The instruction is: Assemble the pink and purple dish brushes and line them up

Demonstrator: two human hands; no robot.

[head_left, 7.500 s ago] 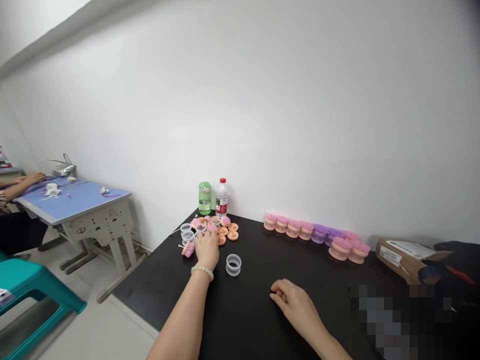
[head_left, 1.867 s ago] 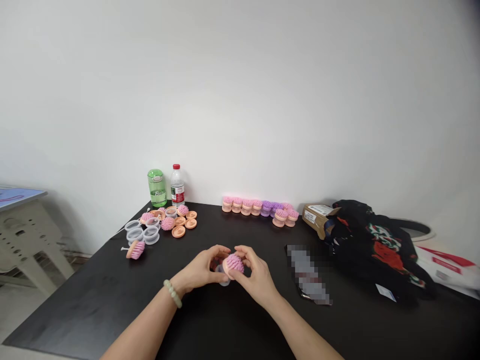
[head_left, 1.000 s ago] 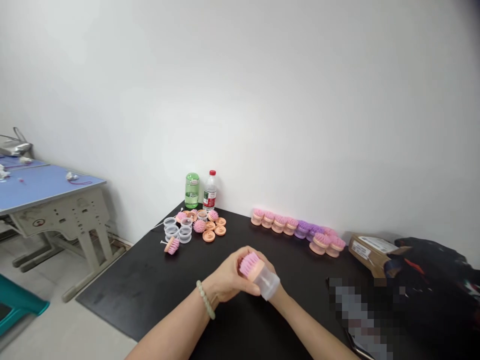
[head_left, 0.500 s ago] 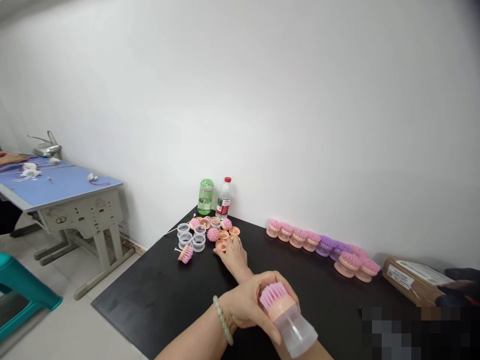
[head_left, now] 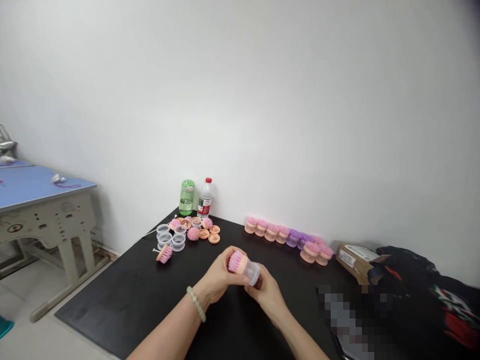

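My left hand (head_left: 221, 277), with a beaded bracelet at its wrist, is wrapped round a scrub brush (head_left: 243, 267). The brush has pink bristles, a peach collar and a clear, cup-shaped body, and lies tilted with its bristles to the left. At the body's wide end, my right hand (head_left: 267, 292) has its fingers closed round a peach cap, mostly hidden from view. Farther back lie loose peach caps (head_left: 214, 238), clear cups (head_left: 178, 242) and pink brush heads (head_left: 193, 234). One brush head with a white stem (head_left: 164, 254) rests on its side nearer to me.
A row of pink and purple brushes (head_left: 283, 234) stands along the wall. A green bottle (head_left: 186, 197) and a red-capped water bottle (head_left: 204, 198) stand behind the parts. At right are a cardboard box (head_left: 356, 265) and dark cloth (head_left: 416, 295). A blue table (head_left: 45, 186) is at left.
My right hand has come back from the loose caps to the brush in my left hand, and one cap is gone from the group. The view has shifted right.
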